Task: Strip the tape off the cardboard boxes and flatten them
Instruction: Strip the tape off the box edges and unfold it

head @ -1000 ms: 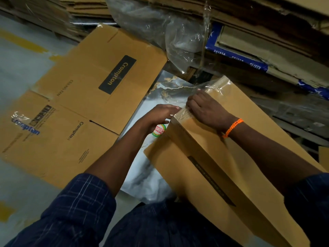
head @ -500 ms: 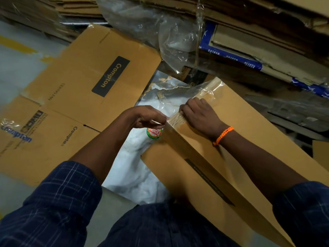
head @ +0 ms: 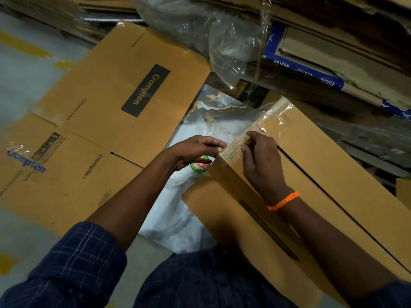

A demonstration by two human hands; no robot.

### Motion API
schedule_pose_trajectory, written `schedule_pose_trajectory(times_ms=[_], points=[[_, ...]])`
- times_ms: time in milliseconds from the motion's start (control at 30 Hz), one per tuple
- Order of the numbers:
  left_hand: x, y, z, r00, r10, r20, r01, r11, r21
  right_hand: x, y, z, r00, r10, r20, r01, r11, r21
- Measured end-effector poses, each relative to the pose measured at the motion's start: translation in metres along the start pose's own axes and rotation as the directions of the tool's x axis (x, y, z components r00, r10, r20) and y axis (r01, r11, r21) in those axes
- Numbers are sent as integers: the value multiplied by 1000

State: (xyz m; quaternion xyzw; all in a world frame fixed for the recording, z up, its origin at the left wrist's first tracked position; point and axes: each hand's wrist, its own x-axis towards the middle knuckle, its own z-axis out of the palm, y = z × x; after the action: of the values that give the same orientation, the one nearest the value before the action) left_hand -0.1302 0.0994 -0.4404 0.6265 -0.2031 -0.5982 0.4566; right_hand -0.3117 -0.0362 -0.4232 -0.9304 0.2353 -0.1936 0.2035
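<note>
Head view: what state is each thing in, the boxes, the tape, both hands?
held box, not yet flattened, taped at its corner
clear tape, partly lifted and crinkled, still stuck
floor box, flattened
right hand, pinches the clear tape
left hand, fingertips at the taped corner, grip unclear

The single view comes from a wide-angle camera worn on the person's head. It faces forward and steeply down and sits close above the work. Both forearms enter from the bottom edge, and the left hand [head: 195, 150] and right hand [head: 260, 161] meet near the middle of the frame at the tape [head: 233, 148] on the corner of a cardboard box [head: 333, 174]. The floor [head: 22, 81] and a flattened box [head: 124, 96] fill the left side, and stacked cardboard [head: 333, 41] crosses the top. The scene sits tilted in the frame.
</note>
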Motion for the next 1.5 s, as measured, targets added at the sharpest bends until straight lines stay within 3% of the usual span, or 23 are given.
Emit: schedule_pose_trajectory(times_ms=[167, 300, 433, 500, 533, 600, 667, 700, 800, 900, 967, 1033, 1100, 1233, 1300, 1400, 1500], points=[[-9, -12, 8, 1000, 22, 2, -22, 999, 42, -38, -47, 9, 957, 281, -75, -257, 937, 236], [-29, -22, 15, 999, 12, 29, -10, 995, -96, -50, -65, 7, 879, 472, -59, -408, 812, 418], [-37, -18, 31, 1000, 8, 5, -8, 989, -150, -35, -62, 5, 793, 609, 11, -537, 691, 484], [-41, -15, 36, 999, 37, 18, -34, 988, -152, -24, -56, 0, 737, 660, 145, -620, 574, 535], [-45, -14, 39, 997, 75, 18, -73, 994, -86, -19, -54, -4, 690, 685, 233, -672, 487, 558], [-53, -12, 53, 981, 185, -51, -163, 943, 290, -10, -55, -11, 592, 705, 390, -759, 325, 565], [-57, -16, 76, 919, 349, -180, -162, 754, 636, -3, -64, -15, 523, 687, 504, -797, 185, 575], [-58, -16, 87, 878, 405, -254, -115, 695, 710, 0, -67, -17, 504, 677, 535, -793, 118, 598], [-56, -20, 105, 800, 469, -375, 18, 605, 796, -2, -69, -18, 513, 652, 559, -762, 45, 646], [-51, -26, 100, 827, 449, -340, 40, 555, 831, -8, -69, -18, 526, 649, 549, -728, 10, 685], [-51, -27, 93, 824, 477, -305, -17, 559, 829, -13, -71, -15, 586, 619, 523, -667, 2, 745], [-51, -26, 86, 785, 526, -326, -102, 629, 770, -18, -73, -13, 674, 555, 488, -601, 28, 799], [-55, -25, 83, 752, 504, -426, -130, 745, 654, -26, -71, -8, 747, 496, 443, -576, 150, 803], [-56, -23, 76, 791, 309, -529, -74, 905, 419, -50, -53, 2, 895, 372, 245, -443, 687, 576], [-54, -21, 71, 822, 253, -510, -61, 930, 363, -61, -47, 6, 957, 236, 171, -285, 877, 387], [-54, -16, 74, 785, 335, -521, -47, 870, 490, -66, -46, 11, 983, 99, 155, -132, 967, 218], [-55, -16, 85, 716, 519, -466, -14, 679, 734, -64, -47, 14, 985, 70, 155, -90, 988, 126]])
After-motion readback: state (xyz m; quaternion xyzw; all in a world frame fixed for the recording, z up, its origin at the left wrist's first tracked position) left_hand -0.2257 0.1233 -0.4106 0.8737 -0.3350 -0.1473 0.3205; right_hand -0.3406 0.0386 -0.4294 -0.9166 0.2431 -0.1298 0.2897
